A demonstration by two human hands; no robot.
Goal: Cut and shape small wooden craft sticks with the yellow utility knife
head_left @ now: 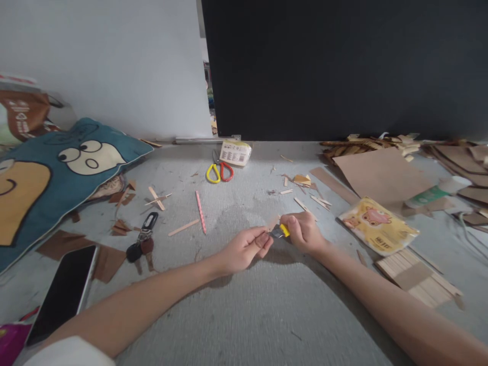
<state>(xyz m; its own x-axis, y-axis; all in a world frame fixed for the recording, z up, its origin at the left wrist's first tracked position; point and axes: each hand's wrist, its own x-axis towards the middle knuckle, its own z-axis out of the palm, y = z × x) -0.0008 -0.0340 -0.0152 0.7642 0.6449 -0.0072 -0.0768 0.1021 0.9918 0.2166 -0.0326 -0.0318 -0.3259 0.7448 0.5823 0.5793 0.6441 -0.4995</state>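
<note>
My right hand (304, 233) is closed around small yellow-handled pliers (284, 231), whose dark metal head points left. My left hand (247, 249) pinches a thin, pale wooden craft stick (273, 222) between thumb and fingers, right at the head of the pliers. Part of the stick is hidden by the fingers and the tool. Both hands meet just above the grey tabletop (229, 315). Beyond my left hand lie a pink striped pencil (201, 212) and a loose craft stick (183, 227). Cut stick pieces (319, 202) lie scattered past my right hand.
Scissors (220, 170) with yellow and red handles lie against a white packet (235, 152). Keys (143, 246), a phone (63, 292) and a blue cushion (76, 168) are at left. A yellow packet (378, 226), bundled sticks (419, 277), a glue bottle (438, 192) and cardboard (377, 175) occupy the right.
</note>
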